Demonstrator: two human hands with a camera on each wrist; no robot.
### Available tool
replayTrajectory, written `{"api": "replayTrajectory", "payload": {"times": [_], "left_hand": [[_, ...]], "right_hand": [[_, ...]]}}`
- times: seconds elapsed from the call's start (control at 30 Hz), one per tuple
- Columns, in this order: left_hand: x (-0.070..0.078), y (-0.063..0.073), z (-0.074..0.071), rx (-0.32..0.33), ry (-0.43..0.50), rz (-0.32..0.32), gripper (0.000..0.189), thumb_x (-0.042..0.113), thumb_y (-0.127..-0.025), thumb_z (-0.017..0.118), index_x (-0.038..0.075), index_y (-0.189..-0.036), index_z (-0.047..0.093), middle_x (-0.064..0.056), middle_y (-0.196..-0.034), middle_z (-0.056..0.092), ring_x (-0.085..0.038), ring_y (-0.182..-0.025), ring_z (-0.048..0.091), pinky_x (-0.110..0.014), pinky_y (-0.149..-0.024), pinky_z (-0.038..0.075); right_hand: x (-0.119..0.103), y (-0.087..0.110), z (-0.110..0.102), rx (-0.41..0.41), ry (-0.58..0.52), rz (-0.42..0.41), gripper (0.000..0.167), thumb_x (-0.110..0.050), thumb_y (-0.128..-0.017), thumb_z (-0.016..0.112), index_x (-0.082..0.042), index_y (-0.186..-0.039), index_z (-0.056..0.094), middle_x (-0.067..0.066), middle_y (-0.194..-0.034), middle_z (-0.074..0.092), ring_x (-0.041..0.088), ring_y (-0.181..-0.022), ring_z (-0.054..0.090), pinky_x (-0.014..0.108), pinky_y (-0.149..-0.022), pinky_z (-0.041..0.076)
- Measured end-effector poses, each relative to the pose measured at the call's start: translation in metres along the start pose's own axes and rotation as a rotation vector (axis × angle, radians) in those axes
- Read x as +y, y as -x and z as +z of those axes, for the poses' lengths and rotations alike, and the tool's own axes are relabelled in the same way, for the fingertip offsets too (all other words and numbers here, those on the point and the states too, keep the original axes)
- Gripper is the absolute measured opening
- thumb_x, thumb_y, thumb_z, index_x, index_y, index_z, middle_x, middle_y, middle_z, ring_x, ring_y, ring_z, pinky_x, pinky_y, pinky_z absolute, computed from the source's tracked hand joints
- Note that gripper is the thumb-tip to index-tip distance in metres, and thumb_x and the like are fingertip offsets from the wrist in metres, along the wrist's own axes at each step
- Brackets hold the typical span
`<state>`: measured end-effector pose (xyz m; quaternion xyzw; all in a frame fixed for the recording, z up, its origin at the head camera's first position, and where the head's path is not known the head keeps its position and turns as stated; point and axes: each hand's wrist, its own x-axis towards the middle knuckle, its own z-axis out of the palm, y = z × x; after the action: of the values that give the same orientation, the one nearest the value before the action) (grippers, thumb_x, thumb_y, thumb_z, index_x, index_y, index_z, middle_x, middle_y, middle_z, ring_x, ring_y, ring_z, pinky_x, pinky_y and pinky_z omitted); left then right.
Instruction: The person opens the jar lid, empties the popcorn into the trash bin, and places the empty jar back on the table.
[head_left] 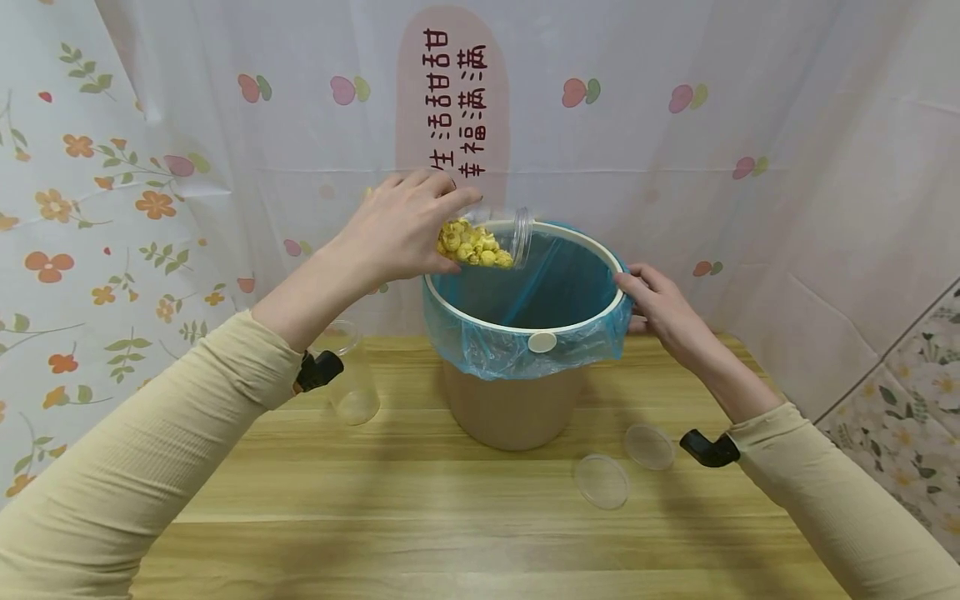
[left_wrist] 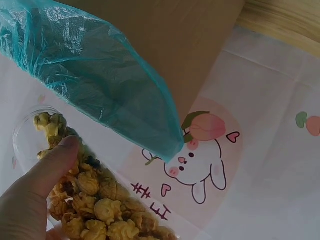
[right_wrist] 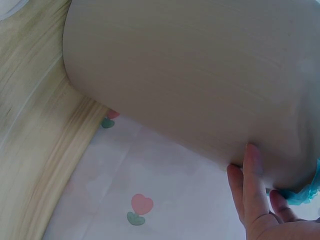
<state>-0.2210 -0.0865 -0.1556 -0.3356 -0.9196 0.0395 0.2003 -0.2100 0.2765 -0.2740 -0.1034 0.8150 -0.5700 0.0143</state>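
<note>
My left hand (head_left: 408, 221) grips a clear plastic jar (head_left: 522, 237) lying on its side, its uncovered mouth turned right over the bin's opening. Yellow popcorn (head_left: 480, 246) lies along the lower side inside; the left wrist view shows the thumb across the jar wall and the popcorn (left_wrist: 107, 210) close up. Below stands a beige trash bin (head_left: 513, 417) with a cream rim, lined with a blue plastic bag (head_left: 480, 354) folded over the outside. At the bin's right edge my right hand (head_left: 663, 312) holds the rim, thumb on top, fingers (right_wrist: 254, 175) against the outer wall.
A second clear jar (head_left: 354, 396) stands on the wooden table (head_left: 360, 517), left of the bin. Two round clear lids, a nearer lid (head_left: 602, 482) and a farther lid (head_left: 649, 447), lie at front right. A printed cloth (head_left: 637, 150) hangs close behind the bin.
</note>
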Motion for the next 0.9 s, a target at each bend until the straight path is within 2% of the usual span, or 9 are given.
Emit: {"api": "replayTrajectory", "payload": {"times": [0.13,0.37,0.9], "left_hand": [[-0.0006,-0.0015,-0.001,0.004,-0.017,0.025,0.089,0.042,-0.077,0.088,0.017,-0.152,0.048,-0.012,-0.144,0.058,-0.036,-0.135,0.051,-0.056,-0.117,0.041],[0.0003,-0.0025,-0.0027,-0.002,-0.049,0.053,0.082,0.039,-0.078,0.087,0.019,-0.148,0.051,-0.012,-0.137,0.059,-0.037,-0.133,0.052,-0.055,-0.117,0.039],[0.0021,-0.0041,-0.004,-0.005,-0.073,0.065,0.081,0.035,-0.077,0.089,0.02,-0.147,0.053,-0.013,-0.135,0.059,-0.038,-0.128,0.053,-0.057,-0.114,0.04]], "right_hand": [[-0.0003,0.0,0.0003,0.0,0.002,0.002,0.055,-0.049,-0.107,0.045,-0.005,-0.14,0.041,0.002,-0.116,0.057,0.001,-0.095,0.072,0.023,-0.079,0.062],[-0.0004,0.0002,0.0012,0.007,0.009,0.001,0.056,-0.05,-0.107,0.045,-0.006,-0.141,0.04,0.002,-0.116,0.058,0.001,-0.096,0.072,0.025,-0.08,0.063],[0.0011,-0.0001,0.001,0.003,0.016,-0.004,0.055,-0.049,-0.107,0.044,-0.007,-0.141,0.04,0.002,-0.115,0.056,0.001,-0.095,0.071,0.025,-0.079,0.063]]}}
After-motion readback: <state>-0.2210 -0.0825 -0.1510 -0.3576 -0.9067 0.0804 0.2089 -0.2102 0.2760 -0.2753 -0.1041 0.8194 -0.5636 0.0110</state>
